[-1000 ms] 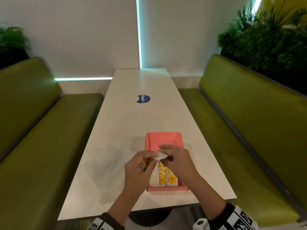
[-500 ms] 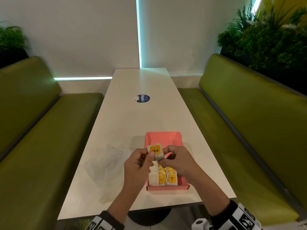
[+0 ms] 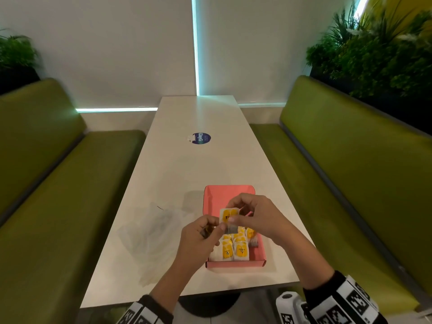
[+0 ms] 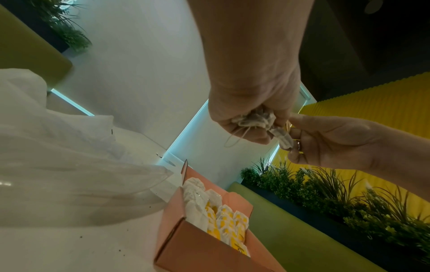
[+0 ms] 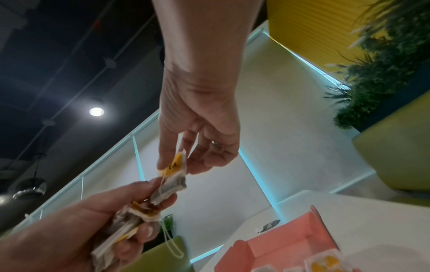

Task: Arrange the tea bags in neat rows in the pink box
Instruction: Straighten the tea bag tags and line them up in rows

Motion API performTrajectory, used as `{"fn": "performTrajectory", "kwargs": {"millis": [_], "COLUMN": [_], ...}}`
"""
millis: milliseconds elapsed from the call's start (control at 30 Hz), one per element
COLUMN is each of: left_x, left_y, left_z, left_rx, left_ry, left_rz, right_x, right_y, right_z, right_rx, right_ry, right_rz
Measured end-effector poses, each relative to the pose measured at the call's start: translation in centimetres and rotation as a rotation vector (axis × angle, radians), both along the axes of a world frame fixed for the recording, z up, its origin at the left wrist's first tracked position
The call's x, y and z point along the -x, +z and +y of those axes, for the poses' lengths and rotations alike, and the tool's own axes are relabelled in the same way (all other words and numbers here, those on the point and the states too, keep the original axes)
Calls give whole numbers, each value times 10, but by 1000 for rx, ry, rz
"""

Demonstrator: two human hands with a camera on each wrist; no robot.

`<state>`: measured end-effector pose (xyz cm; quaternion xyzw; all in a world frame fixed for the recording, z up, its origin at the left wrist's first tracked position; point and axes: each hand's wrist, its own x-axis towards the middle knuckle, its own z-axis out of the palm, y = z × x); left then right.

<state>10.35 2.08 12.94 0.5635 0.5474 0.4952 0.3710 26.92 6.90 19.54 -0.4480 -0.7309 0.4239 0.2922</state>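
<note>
Hands meet above the pink box [image 3: 228, 195], which sits on the near end of a long white table [image 3: 187, 174]. The right hand [image 3: 254, 215] pinches one tea bag [image 3: 228, 216] by its yellow tag, thumb on one side and fingers on the other. In the right wrist view that tea bag [image 5: 173, 176] hangs between the two hands, and the left thumb touches its lower end.

The left hand [image 3: 198, 244] has its fingers curled tight round a small bunch of tea bags [image 5: 125, 222]. A thin white string [image 5: 172, 244] dangles from the bunch in a loop.

Inside the pink box, the near half is filled with tea bags in rows [image 3: 235, 246]. Their yellow tags face up. The far half of the box shows bare pink floor.

A crumpled clear plastic bag [image 3: 154, 235] lies on the table just to the left of the box. A round blue sticker [image 3: 201, 138] is farther up the table. Green benches [image 3: 58, 195] run along both sides, with leafy plants [image 3: 383, 57] behind the right one.
</note>
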Motion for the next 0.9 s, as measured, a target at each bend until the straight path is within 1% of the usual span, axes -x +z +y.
{"fn": "performTrajectory", "kwargs": {"millis": [100, 167, 267, 367, 500, 633, 700, 767, 900], "left_x": [-1, -2, 4, 7, 6, 0, -2, -4, -4], "left_y": [-3, -6, -16, -30, -51, -65, -69, -71, -74], "left_z": [0, 1, 1, -2, -3, -4, -5, -5, -4], "left_rx": [8, 34, 90, 119, 181, 199, 190, 175, 162], "left_ry": [-14, -16, -18, -70, -128, -173, -179, -172, -160], "left_rz": [56, 113, 239, 391, 527, 681, 706, 724, 744], "right_x": [-3, -7, -17, -23, -21, -13, -9, -5, -2], "right_y": [0, -6, -22, -44, -70, -86, -92, -97, -105], "right_z": [2, 7, 15, 20, 19, 14, 14, 13, 16], "right_rx": [-105, -129, -30, 80, 84, 103, 47, -32, -187], "right_ry": [83, 61, -60, -146, -233, -319, -351, -339, -195], "right_rz": [-282, -406, -459, -541, -743, -791, -881, -982, -1150]}}
